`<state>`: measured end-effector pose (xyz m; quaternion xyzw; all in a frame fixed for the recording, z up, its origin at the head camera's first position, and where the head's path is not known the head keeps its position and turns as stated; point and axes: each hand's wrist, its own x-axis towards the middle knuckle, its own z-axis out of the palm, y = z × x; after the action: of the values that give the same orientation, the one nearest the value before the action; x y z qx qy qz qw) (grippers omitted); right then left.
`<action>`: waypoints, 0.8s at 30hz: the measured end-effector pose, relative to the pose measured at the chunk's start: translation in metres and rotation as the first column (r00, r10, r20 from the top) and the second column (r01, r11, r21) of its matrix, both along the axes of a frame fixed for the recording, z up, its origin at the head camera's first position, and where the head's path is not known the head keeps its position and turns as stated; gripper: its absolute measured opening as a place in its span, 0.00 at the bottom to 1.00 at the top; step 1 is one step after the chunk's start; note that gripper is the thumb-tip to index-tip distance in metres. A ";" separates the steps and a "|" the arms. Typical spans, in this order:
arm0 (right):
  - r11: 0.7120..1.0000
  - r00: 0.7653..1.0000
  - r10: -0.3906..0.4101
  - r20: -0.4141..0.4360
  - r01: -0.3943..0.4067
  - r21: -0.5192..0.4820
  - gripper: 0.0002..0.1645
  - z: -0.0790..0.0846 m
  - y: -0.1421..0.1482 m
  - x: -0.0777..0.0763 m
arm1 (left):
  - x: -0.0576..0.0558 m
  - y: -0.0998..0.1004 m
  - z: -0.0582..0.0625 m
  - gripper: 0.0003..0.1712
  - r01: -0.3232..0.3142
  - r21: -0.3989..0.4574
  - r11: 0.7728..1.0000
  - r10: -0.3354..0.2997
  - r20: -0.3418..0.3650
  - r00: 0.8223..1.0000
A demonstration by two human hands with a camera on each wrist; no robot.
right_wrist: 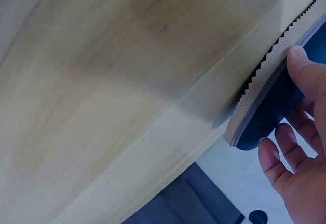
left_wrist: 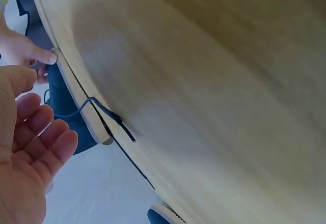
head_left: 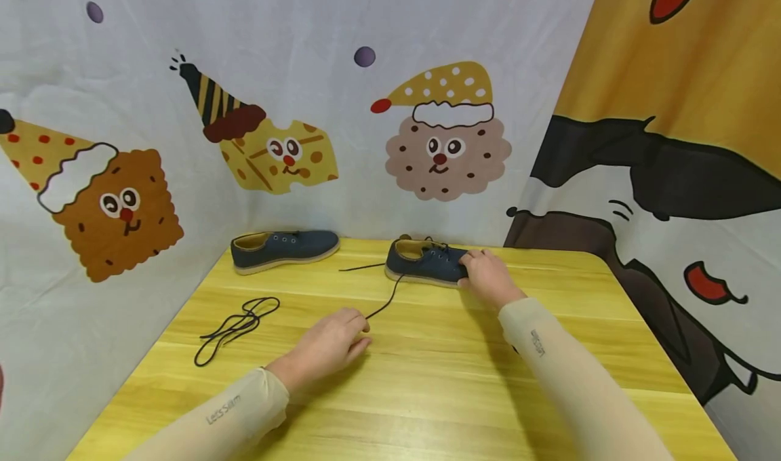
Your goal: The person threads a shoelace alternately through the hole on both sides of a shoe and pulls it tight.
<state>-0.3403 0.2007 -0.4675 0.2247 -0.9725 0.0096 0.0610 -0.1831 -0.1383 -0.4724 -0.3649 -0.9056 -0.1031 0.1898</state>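
A navy canvas shoe (head_left: 421, 263) with a pale sole stands near the table's back edge, toe to the right. My right hand (head_left: 488, 276) grips its toe, the thumb (right_wrist: 300, 66) against the near side and the fingers around the far side. One end of its dark shoelace (head_left: 390, 299) trails over the near side toward my left hand (head_left: 332, 342). That hand is held low over the table, its fingers loosely bent. In the left wrist view the lace tip (left_wrist: 127, 131) lies on the wood, apart from the fingers.
A second navy shoe (head_left: 287, 249) stands at the back left, with no lace visible in its eyelets. A loose dark lace (head_left: 238, 325) lies looped on the left of the wooden table (head_left: 427, 393). A printed curtain (head_left: 354, 122) hangs directly behind the table.
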 end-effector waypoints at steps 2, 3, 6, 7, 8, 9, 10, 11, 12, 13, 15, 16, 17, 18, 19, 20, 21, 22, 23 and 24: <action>1.000 1.000 -0.025 0.017 0.025 0.000 0.33 0.000 -0.001 -0.003 | 0.001 0.000 -0.001 0.09 -0.003 -0.005 1.000 0.004 0.016 1.000; 1.000 0.999 -0.031 0.022 0.031 0.003 0.33 -0.001 -0.001 -0.004 | 0.001 0.000 -0.001 0.09 -0.005 -0.008 1.000 0.005 0.023 1.000; 0.999 0.998 -0.051 0.031 0.051 -0.002 0.34 -0.003 -0.001 -0.009 | 0.001 0.000 -0.004 0.10 0.001 -0.010 1.000 0.000 0.030 1.000; 0.998 0.998 -0.055 0.032 0.055 -0.004 0.34 -0.003 -0.001 -0.010 | 0.001 0.000 -0.005 0.10 0.004 -0.009 1.000 -0.004 0.029 1.000; 0.998 0.998 -0.059 0.028 0.059 -0.004 0.34 -0.004 -0.001 -0.010 | 0.001 -0.001 -0.005 0.10 0.007 -0.010 1.000 -0.006 0.029 1.000; 0.998 0.998 -0.061 0.028 0.061 -0.009 0.35 -0.003 -0.001 -0.010 | 0.000 -0.001 -0.006 0.10 0.009 -0.010 1.000 -0.009 0.031 0.999; 0.998 0.997 -0.068 0.027 0.068 -0.016 0.36 -0.002 0.000 -0.008 | 0.000 -0.001 -0.006 0.10 0.009 -0.008 1.000 -0.009 0.034 0.999; 0.997 0.997 -0.070 0.023 0.071 -0.026 0.36 -0.002 0.002 -0.006 | -0.002 -0.002 -0.006 0.10 0.004 -0.012 1.000 -0.003 0.038 0.999; 0.997 0.997 -0.069 0.020 0.070 -0.039 0.36 0.000 0.004 -0.003 | -0.004 -0.003 -0.006 0.11 -0.007 -0.017 1.000 0.007 0.046 0.999; 0.996 0.998 -0.068 0.014 0.068 -0.054 0.36 0.002 0.006 0.002 | -0.007 -0.006 -0.006 0.12 -0.025 -0.025 0.999 0.026 0.057 0.998; 0.994 0.999 -0.054 -0.002 0.053 -0.093 0.34 0.007 0.011 0.012 | -0.017 -0.018 -0.005 0.14 -0.098 -0.050 0.994 0.102 0.066 0.993; 0.993 0.999 -0.038 -0.015 0.036 -0.110 0.32 0.010 0.014 0.018 | -0.023 -0.027 -0.003 0.16 -0.158 -0.062 0.986 0.163 0.079 0.983; 0.992 0.999 -0.024 -0.027 0.020 -0.122 0.30 0.013 0.018 0.025 | -0.031 -0.038 0.000 0.18 -0.230 -0.070 0.971 0.236 0.100 0.967; 0.992 0.999 -0.010 -0.038 0.005 -0.128 0.29 0.017 0.021 0.031 | -0.040 -0.050 0.002 0.21 -0.301 -0.069 0.951 0.308 0.120 0.944; 0.991 0.999 0.006 -0.049 -0.013 -0.132 0.27 0.020 0.024 0.038 | -0.050 -0.065 0.006 0.23 -0.377 -0.060 0.924 0.382 0.141 0.914; 0.991 0.998 0.024 -0.056 -0.031 -0.133 0.26 0.023 0.027 0.045 | -0.059 -0.080 0.010 0.26 -0.452 -0.047 0.891 0.454 0.166 0.876; 0.991 0.997 0.038 -0.063 -0.046 -0.129 0.25 0.025 0.030 0.051 | -0.068 -0.094 0.014 0.28 -0.526 -0.023 0.850 0.519 0.198 0.831; 0.990 0.996 0.051 -0.069 -0.059 -0.128 0.25 0.027 0.033 0.058 | -0.076 -0.108 0.019 0.31 -0.583 0.001 0.812 0.567 0.234 0.790; 0.990 0.996 0.056 -0.073 -0.065 -0.124 0.25 0.028 0.035 0.064 | -0.084 -0.121 0.022 0.33 -0.627 0.017 0.779 0.601 0.262 0.755; 0.989 0.995 0.067 -0.076 -0.076 -0.124 0.25 0.028 0.038 0.069 | -0.091 -0.133 0.026 0.35 -0.654 0.028 0.756 0.621 0.287 0.729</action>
<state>-0.2711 0.2383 -0.4392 0.2553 -0.9584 0.0654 0.1095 -0.2742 -0.2716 -0.4467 -0.0017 -0.9839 -0.1361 0.1162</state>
